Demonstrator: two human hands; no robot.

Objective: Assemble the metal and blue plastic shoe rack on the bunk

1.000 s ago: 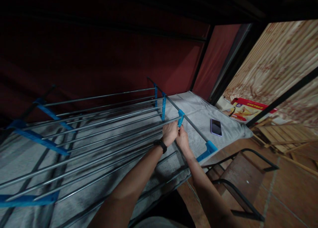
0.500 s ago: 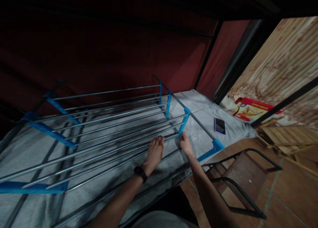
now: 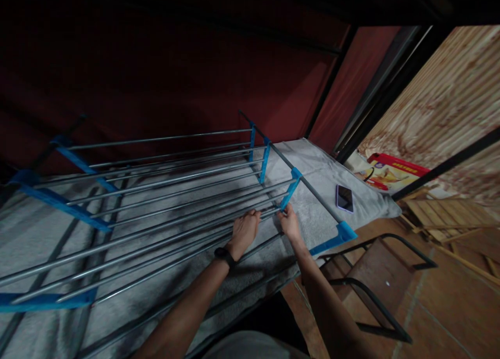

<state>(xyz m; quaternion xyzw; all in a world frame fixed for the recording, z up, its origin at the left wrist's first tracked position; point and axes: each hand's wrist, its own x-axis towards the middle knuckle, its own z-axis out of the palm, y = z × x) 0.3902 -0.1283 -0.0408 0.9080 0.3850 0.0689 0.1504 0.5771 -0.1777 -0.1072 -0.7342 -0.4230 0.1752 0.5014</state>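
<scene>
A rack of grey metal rods with blue plastic brackets lies across a pale cloth. My left hand, with a dark band on its wrist, is closed around a rod near the rack's right end. Close beside it, my right hand pinches the lower end of a blue bracket, where the rods meet it. The fingertips of both hands are partly hidden. A grey side tube runs past the right hand to a blue corner piece.
A phone lies on the cloth to the right. Beyond the edge stand a chair with dark metal arms and a folded wooden piece on the tiled floor. A red and yellow box is by the corrugated wall. Behind the rack hangs dark red sheeting.
The rack's left end has shifted slightly left in view. My left hand has risen a little, its fingers curled tighter. My right hand stays at the bracket's lower end.
</scene>
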